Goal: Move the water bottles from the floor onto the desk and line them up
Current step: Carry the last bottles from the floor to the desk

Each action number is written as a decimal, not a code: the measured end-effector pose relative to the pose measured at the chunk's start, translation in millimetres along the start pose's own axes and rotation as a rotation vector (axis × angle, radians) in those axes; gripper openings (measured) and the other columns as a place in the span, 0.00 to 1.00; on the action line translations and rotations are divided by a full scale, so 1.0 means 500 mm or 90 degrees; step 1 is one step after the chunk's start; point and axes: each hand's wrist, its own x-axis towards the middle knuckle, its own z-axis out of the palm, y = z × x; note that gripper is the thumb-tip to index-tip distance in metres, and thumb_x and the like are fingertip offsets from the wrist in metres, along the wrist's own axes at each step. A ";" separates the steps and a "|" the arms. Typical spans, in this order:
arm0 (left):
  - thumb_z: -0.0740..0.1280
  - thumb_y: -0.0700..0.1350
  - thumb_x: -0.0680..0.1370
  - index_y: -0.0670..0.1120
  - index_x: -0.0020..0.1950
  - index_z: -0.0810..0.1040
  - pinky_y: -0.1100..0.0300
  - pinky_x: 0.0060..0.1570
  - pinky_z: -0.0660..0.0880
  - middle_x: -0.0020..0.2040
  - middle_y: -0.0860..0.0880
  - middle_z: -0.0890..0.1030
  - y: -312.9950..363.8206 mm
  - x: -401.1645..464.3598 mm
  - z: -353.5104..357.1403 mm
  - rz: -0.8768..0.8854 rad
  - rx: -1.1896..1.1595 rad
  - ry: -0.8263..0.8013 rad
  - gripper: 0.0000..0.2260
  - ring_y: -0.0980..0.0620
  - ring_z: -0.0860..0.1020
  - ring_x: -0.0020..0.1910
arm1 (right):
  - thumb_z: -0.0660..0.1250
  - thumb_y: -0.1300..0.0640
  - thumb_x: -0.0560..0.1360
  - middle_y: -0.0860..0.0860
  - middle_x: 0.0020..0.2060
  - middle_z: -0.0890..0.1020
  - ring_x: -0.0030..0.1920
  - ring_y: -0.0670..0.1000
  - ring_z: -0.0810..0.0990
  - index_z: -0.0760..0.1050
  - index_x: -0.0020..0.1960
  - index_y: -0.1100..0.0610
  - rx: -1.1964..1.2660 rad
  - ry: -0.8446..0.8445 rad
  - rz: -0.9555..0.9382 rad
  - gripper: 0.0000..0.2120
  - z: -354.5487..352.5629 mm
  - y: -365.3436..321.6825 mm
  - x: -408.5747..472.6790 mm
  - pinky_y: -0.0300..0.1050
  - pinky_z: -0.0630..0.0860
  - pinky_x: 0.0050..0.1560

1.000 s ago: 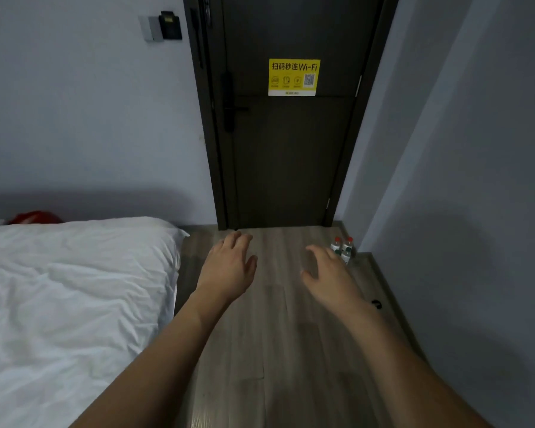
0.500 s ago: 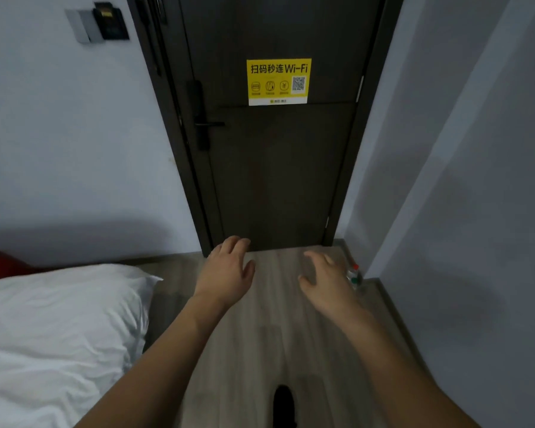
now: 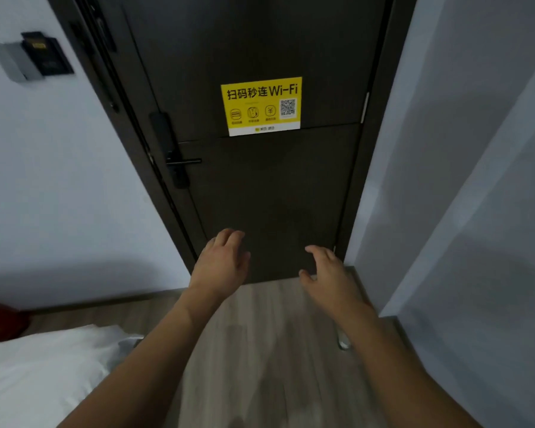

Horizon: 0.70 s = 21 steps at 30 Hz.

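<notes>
Both my hands reach forward, empty, above the wooden floor in front of a dark door. My left hand (image 3: 221, 264) has relaxed, slightly bent fingers. The fingers of my right hand (image 3: 328, 273) are spread and loosely curved. Beside my right forearm, by the right wall, a pale sliver of a clear water bottle (image 3: 343, 341) stands on the floor; the arm hides the rest of it. No desk is in view.
The shut dark door (image 3: 275, 196) carries a yellow Wi-Fi sticker (image 3: 261, 105) and a handle (image 3: 183, 162). A white bed (image 3: 44, 375) fills the lower left, with something red (image 3: 0, 319) at the left edge. A grey wall (image 3: 476, 211) closes the right side.
The view has moved closer to the door and the bed has slid down and left. The bottles by the right wall have gone behind my right forearm. Both hands stay empty.
</notes>
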 end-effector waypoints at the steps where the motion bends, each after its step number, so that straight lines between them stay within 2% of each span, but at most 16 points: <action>1: 0.64 0.50 0.80 0.45 0.72 0.69 0.49 0.66 0.69 0.70 0.45 0.71 0.007 0.026 0.004 0.010 0.004 -0.001 0.22 0.41 0.72 0.67 | 0.65 0.51 0.78 0.50 0.72 0.68 0.69 0.52 0.69 0.63 0.75 0.50 0.009 0.004 0.006 0.26 -0.007 0.009 0.018 0.54 0.72 0.66; 7: 0.64 0.50 0.80 0.45 0.73 0.69 0.49 0.68 0.68 0.71 0.45 0.70 0.038 0.174 0.037 0.064 0.011 -0.015 0.22 0.42 0.71 0.68 | 0.65 0.51 0.78 0.49 0.72 0.68 0.71 0.52 0.67 0.63 0.75 0.49 0.040 0.046 0.054 0.26 -0.037 0.053 0.119 0.50 0.69 0.69; 11: 0.63 0.51 0.81 0.47 0.74 0.68 0.49 0.69 0.68 0.72 0.47 0.69 0.043 0.274 0.072 0.085 0.000 -0.038 0.22 0.44 0.69 0.70 | 0.66 0.52 0.78 0.50 0.71 0.69 0.70 0.52 0.69 0.63 0.75 0.50 0.035 0.070 0.082 0.26 -0.048 0.076 0.199 0.51 0.69 0.69; 18: 0.63 0.50 0.81 0.44 0.73 0.69 0.48 0.70 0.67 0.71 0.44 0.70 0.014 0.494 0.148 0.159 -0.026 -0.094 0.22 0.43 0.70 0.69 | 0.65 0.51 0.79 0.50 0.73 0.68 0.70 0.52 0.68 0.63 0.75 0.51 0.017 0.085 0.154 0.27 -0.023 0.107 0.383 0.50 0.68 0.70; 21: 0.64 0.49 0.81 0.43 0.73 0.69 0.49 0.70 0.66 0.71 0.44 0.71 -0.001 0.596 0.186 0.188 -0.049 -0.122 0.22 0.43 0.70 0.70 | 0.65 0.52 0.78 0.51 0.72 0.68 0.68 0.53 0.71 0.64 0.75 0.52 0.020 0.079 0.199 0.27 -0.008 0.108 0.474 0.52 0.70 0.69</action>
